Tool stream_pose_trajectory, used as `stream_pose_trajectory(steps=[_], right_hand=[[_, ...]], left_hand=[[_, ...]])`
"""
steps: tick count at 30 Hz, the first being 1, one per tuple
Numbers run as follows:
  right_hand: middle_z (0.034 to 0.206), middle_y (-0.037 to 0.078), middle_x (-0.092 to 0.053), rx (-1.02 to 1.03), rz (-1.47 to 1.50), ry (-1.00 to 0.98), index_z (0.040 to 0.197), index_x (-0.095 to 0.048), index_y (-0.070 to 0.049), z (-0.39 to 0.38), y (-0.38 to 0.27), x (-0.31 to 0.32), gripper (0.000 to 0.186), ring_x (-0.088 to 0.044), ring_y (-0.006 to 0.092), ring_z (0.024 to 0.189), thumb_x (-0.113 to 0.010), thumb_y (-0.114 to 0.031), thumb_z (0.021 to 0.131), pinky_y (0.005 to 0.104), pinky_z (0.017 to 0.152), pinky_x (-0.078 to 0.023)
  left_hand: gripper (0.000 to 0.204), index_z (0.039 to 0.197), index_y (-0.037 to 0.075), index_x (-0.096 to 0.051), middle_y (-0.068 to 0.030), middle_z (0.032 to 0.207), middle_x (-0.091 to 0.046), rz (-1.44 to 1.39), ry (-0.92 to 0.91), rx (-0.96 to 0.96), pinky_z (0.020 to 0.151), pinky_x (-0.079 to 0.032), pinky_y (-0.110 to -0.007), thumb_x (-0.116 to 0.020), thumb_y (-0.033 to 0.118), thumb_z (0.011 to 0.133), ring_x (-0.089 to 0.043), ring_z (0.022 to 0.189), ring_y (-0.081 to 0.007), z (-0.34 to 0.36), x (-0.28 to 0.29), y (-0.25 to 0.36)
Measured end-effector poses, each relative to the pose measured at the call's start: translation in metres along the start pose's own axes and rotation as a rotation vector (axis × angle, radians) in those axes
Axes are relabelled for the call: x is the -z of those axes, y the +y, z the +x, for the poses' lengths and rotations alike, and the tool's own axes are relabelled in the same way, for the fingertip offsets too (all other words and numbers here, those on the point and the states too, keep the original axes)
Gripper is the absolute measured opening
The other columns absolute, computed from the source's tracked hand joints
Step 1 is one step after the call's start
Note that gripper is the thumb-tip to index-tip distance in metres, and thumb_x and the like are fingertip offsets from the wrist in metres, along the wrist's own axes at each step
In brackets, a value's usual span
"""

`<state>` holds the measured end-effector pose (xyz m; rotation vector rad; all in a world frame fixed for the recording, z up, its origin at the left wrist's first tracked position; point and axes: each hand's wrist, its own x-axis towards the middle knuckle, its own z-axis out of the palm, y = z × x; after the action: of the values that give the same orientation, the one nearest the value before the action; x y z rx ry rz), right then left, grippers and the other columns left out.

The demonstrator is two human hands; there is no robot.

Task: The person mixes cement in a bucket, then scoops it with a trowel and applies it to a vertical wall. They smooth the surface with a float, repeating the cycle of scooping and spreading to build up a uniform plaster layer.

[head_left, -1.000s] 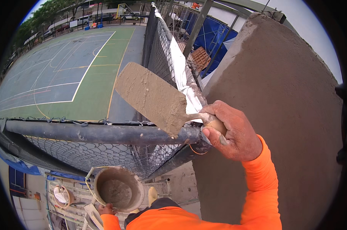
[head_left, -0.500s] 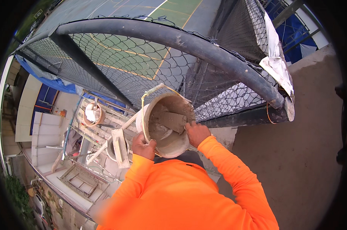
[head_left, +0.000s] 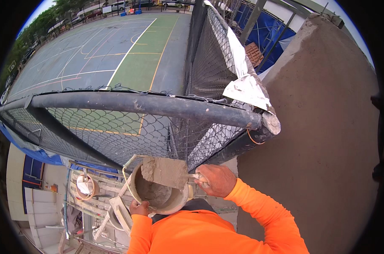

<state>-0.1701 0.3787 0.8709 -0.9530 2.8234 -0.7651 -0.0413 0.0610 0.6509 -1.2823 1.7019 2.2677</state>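
My right hand (head_left: 217, 180) is closed round the handle of a trowel (head_left: 195, 176). A thick slab of wet grey mortar (head_left: 163, 171) covers its blade, which is over the mouth of a bucket (head_left: 178, 202). More mortar (head_left: 151, 191) coats the inside and lies at the bottom of that bucket. At the near left of the rim, my left hand (head_left: 140, 208) grips the bucket with the thumb over the edge. A pale bail handle (head_left: 125, 178) stands up at the bucket's left side.
Ahead runs a chain-link fence with a dark pipe rail (head_left: 145, 103), a sports court (head_left: 128, 63) beyond it. On the right stands a freshly plastered wall (head_left: 306, 148). Below left, scaffold planks hold a second bucket (head_left: 94, 186) and a wooden float (head_left: 120, 213).
My right hand has lifted the trowel with mortar out of the bucket's inside to above its rim. My left hand stays on the bucket. The view has tilted up toward the court and wall.
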Motion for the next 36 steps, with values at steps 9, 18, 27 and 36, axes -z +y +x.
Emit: stream_pose_trajectory(steps=[9, 18, 27, 36], right_hand=[[0.093, 0.018, -0.069, -0.109, -0.393, 0.485, 0.108, -0.062, -0.002, 0.003, 0.032, 0.316, 0.035, -0.069, 0.0378, 0.082, -0.082, -0.024, 0.090, 0.0436, 0.075, -0.054], [0.091, 0.012, -0.070, -0.184, -0.084, 0.631, 0.108, -0.066, 0.001, 0.076, 0.160, 0.489, 0.035, -0.068, 0.0194, 0.076, -0.075, -0.031, 0.099, 0.0345, 0.064, -0.055], [0.088, 0.007, -0.068, -0.253, 0.119, 1.368, 0.115, -0.065, 0.004, 0.101, 0.289, 0.583, 0.033, -0.064, 0.0128, 0.064, -0.067, -0.027, 0.104, 0.0282, 0.052, -0.054], [0.088, 0.010, -0.070, -0.236, -0.096, 0.913, 0.113, -0.066, -0.001, 0.033, 0.214, 0.410, 0.033, -0.066, 0.0160, 0.072, -0.069, -0.032, 0.103, 0.0318, 0.065, -0.054]], left_hand=[[0.037, 0.110, -0.001, -0.060, -0.0165, 0.093, -0.069, 0.036, 0.130, -0.052, 0.052, -0.066, -0.058, -0.052, -0.010, 0.075, -0.072, 0.069, -0.0341, 0.118, -0.001, -0.074], [0.036, 0.109, -0.001, -0.060, -0.0162, 0.092, -0.069, 0.127, 0.131, -0.026, 0.053, -0.066, -0.059, -0.052, -0.010, 0.075, -0.072, 0.069, -0.0346, 0.119, -0.087, -0.039], [0.035, 0.109, -0.001, -0.059, -0.0158, 0.092, -0.069, 0.129, 0.169, 0.004, 0.053, -0.065, -0.059, -0.052, -0.010, 0.075, -0.072, 0.069, -0.0350, 0.106, -0.127, -0.036], [0.034, 0.108, 0.000, -0.059, -0.0155, 0.091, -0.068, 0.120, 0.138, 0.010, 0.053, -0.065, -0.060, -0.053, -0.009, 0.075, -0.072, 0.069, -0.0354, 0.110, -0.115, -0.056]])
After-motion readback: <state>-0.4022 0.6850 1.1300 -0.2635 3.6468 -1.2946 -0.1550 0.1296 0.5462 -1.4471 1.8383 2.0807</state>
